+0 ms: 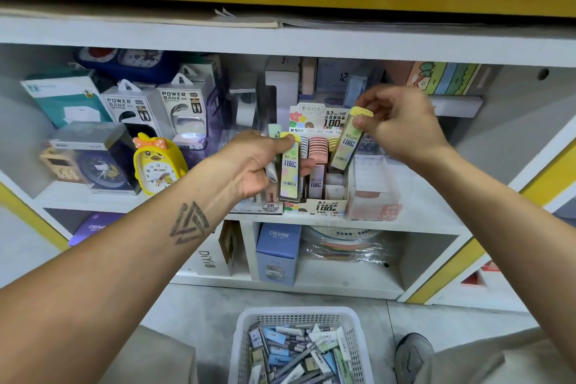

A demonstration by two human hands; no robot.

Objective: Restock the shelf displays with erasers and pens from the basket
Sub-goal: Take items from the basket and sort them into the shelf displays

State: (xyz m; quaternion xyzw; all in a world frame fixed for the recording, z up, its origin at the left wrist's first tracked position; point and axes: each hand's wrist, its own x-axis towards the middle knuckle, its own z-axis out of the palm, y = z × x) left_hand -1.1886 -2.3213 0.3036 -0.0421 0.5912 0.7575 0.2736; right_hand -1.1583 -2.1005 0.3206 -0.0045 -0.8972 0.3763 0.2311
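White plastic basket (243, 340) nearest, low centre, heaped with slim packs lying every way. Farther up, left hand (255, 162) closed around several upright lead cases (290, 171), long axes vertical, yellow caps up. Right hand (402, 125) pinching one yellow-capped case (347, 146), tilted, cap up-right, above the cardboard display box (324, 207) on the shelf.

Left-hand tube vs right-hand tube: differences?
The left tube stands nearly upright, low at the display box front; the right tube tilts and sits higher, over the box. The left hand also grips other items; the right hand pinches only its tube near the cap. Both have yellow caps and pastel labels.
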